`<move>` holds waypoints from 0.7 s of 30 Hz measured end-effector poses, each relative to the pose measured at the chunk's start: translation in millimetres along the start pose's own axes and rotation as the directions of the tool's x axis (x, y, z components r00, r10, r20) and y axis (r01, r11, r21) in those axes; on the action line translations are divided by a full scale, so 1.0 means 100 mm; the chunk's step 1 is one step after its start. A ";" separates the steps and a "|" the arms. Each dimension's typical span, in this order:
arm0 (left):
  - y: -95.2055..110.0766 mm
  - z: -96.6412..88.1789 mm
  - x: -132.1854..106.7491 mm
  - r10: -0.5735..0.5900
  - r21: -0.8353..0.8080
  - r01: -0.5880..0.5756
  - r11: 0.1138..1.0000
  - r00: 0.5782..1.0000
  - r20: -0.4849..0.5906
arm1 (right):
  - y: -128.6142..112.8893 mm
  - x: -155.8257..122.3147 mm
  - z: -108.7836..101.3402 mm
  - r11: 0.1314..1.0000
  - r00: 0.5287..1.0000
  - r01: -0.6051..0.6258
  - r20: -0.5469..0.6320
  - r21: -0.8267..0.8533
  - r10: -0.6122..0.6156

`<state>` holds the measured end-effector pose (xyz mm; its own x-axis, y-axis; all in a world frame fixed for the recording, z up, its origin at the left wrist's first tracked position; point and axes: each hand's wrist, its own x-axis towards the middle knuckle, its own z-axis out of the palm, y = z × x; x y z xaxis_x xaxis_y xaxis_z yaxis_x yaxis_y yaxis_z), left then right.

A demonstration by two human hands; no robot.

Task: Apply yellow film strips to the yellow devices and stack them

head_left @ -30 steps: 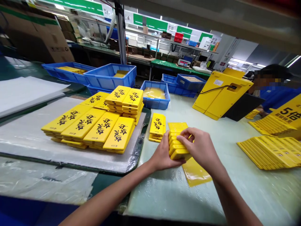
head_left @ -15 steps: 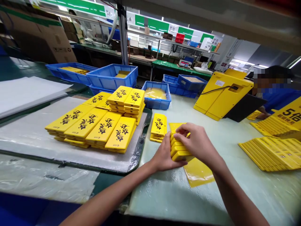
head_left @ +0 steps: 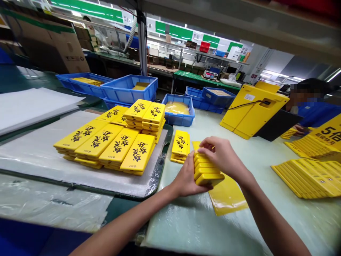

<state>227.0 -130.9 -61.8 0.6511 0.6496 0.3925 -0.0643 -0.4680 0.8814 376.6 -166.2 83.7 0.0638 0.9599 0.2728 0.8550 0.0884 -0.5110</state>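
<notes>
My left hand [head_left: 186, 176] and my right hand [head_left: 221, 154] grip a short stack of yellow rectangular cases [head_left: 206, 169] from either side, with the left palm against its near end and the right fingers over its top. Beneath the stack lies a flat yellow sheet [head_left: 226, 197] on the pale table [head_left: 186, 227]. A small pile of yellow cases with black calligraphy [head_left: 180, 146] stands just left of my left hand. Further left, larger piles of the same cases [head_left: 117, 149] rest on a translucent plastic sheet [head_left: 66, 181].
Blue plastic crates [head_left: 178, 119] holding yellow items line the far table edge. A yellow panel with a black cable [head_left: 253, 110] stands at the right, beside fanned yellow strips [head_left: 306, 177]. A co-worker's blue sleeve [head_left: 317, 113] shows beyond them. A white sheet [head_left: 34, 106] lies at the left.
The held stack has shifted slightly right and its lowest case now sticks out further. The whole scene has moved a little as my head turned.
</notes>
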 end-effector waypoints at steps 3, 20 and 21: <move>-0.01 0.01 0.00 -0.004 0.005 0.004 1.000 1.000 0.001 | 0.06 0.01 0.04 0.983 0.998 -0.017 0.060 -0.185 0.029; -0.13 0.02 -0.05 -0.011 -0.027 0.010 1.000 0.999 -0.038 | 0.56 2.12 0.41 0.996 0.941 -0.030 -0.334 0.084 0.057; -0.19 0.04 -0.05 -0.016 -0.031 0.015 0.999 0.999 -0.033 | 0.56 2.33 0.52 0.996 0.953 -0.037 -0.298 0.081 0.059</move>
<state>228.5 -127.4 -81.8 0.6269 0.6763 0.3869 -0.0783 -0.4394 0.8949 412.4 76.7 76.5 0.2649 0.8405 0.4727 0.8078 0.0743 -0.5847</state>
